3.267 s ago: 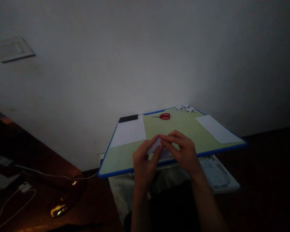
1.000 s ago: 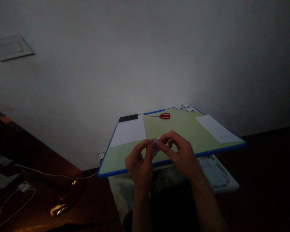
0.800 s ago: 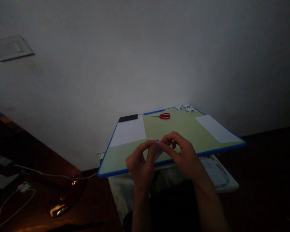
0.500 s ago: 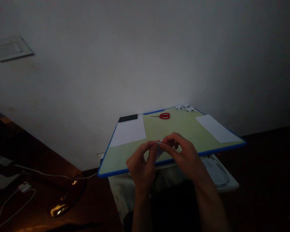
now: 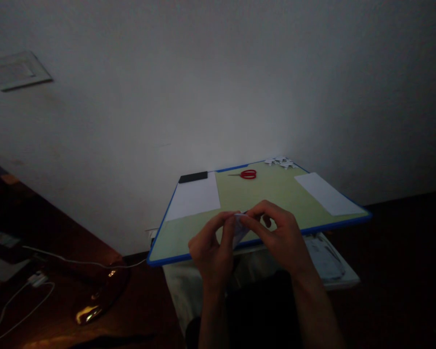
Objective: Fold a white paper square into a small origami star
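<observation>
A small folded piece of white paper is held up between both hands, over the near edge of the board. My left hand pinches its left side between thumb and fingers. My right hand grips the upper right part with thumb and forefinger. The fingers cover much of the paper, so its full shape cannot be made out. Red-handled scissors lie farther back on the board, blades pointing left. Several small folded white paper pieces are heaped at the far right corner.
The pale green board has a blue rim. A white sheet lies at its left with a dark flat object on top; another sheet lies right. Below sticks out a white tray. A white cable runs at left.
My right hand has shifted very slightly, and a little more of the paper shows between the hands. Both hands keep their pinch; the things on the board stay put.
</observation>
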### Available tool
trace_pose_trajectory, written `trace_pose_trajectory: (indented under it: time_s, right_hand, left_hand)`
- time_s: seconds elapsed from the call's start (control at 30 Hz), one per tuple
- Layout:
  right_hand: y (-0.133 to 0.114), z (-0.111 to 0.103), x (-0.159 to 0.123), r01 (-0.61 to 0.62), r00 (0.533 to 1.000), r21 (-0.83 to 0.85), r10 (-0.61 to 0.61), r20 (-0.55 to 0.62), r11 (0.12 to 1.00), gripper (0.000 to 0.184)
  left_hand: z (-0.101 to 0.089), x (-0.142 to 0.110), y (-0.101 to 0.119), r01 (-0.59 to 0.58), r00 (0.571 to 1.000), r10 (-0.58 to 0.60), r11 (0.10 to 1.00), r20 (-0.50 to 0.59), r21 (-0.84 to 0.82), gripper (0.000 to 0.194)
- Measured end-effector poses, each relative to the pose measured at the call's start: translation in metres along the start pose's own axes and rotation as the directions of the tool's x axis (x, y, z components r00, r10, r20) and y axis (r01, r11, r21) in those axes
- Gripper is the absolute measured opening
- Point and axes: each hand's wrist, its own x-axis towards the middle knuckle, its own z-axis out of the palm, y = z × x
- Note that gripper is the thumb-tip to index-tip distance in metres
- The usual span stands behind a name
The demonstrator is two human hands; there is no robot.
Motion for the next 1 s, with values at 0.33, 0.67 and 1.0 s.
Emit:
trace_pose_trajectory:
  time_s: [0.33, 0.67, 1.0]
  right_hand:
    - [0.001, 0.006, 0.000, 0.042, 0.999, 0.052, -0.043, 0.022, 0.998, 0.012]
    - [0.005, 0.004, -0.001, 0.055, 0.995, -0.022, -0.053, 0.082, 0.998, 0.012]
    - [0.008, 0.010, 0.001, 0.108, 0.994, -0.040, -0.108, 0.012, 0.993, 0.011]
  left_hand:
    - [0.001, -0.003, -0.006, 0.070, 0.997, -0.071, 0.997, -0.040, -0.036, 0.008]
    - [0.002, -0.005, -0.009, 0.110, 0.993, -0.113, 0.991, -0.045, -0.074, 0.009]
    - [0.001, -0.006, -0.018, 0.143, 0.985, -0.151, 0.985, -0.079, -0.099, 0.009]
